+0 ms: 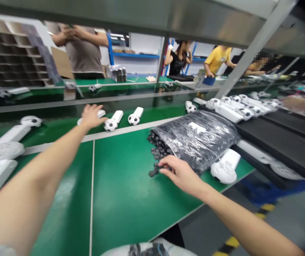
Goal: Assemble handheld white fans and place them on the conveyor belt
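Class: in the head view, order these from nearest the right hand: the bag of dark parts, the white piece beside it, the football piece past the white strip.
1. Plastic bag of dark parts, just ahead of the right hand.
2. White piece, to the hand's right.
3. Football piece, beyond the strip.

Nothing here can be read from where I stand: no word, number or brand comes clear. The white printed patch [196, 127] on the plastic bag [195, 142] of dark parts [157, 151], lying on the worktop [125, 199], is too creased and shiny to make out.
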A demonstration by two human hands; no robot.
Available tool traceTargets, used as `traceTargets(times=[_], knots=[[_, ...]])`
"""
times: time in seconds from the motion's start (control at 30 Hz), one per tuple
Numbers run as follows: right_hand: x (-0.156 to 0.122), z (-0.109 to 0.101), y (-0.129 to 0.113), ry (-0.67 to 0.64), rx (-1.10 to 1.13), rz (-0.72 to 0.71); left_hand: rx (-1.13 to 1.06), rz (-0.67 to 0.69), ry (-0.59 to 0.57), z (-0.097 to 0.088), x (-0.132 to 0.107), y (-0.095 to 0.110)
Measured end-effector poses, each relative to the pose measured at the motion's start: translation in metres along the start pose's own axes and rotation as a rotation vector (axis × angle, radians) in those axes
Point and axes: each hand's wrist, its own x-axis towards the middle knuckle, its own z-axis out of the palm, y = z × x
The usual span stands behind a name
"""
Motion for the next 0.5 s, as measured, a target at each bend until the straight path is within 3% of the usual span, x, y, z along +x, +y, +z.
traceTargets(times=[0.13, 0.23, 0.3, 0.4, 0.5], knots=[[-0.006, -0.018, 0.008, 0.057, -0.047, 0.072, 0.080, -0.104, -0.171, 0.005, 0.003, -0.039], [-0.003, -0.009, 0.007, -0.005, -0.105, 0.001, 0.132, -0.084, -0.209, 0.006, -0.010, -0.040], [0.000, 0.003, 0.005, -0.058, -0.184, -0.063, 0.178, -0.091, -0.203, -0.002, -0.029, -0.026], [0.007, 0.022, 0.001, -0.135, -0.366, -0.123, 0.230, -0.146, -0.236, -0.019, -0.074, 0.008], [0.011, 0.034, -0.007, -0.245, -0.564, -0.177, 0.231, -0.132, -0.372, -0.031, -0.131, 0.046]])
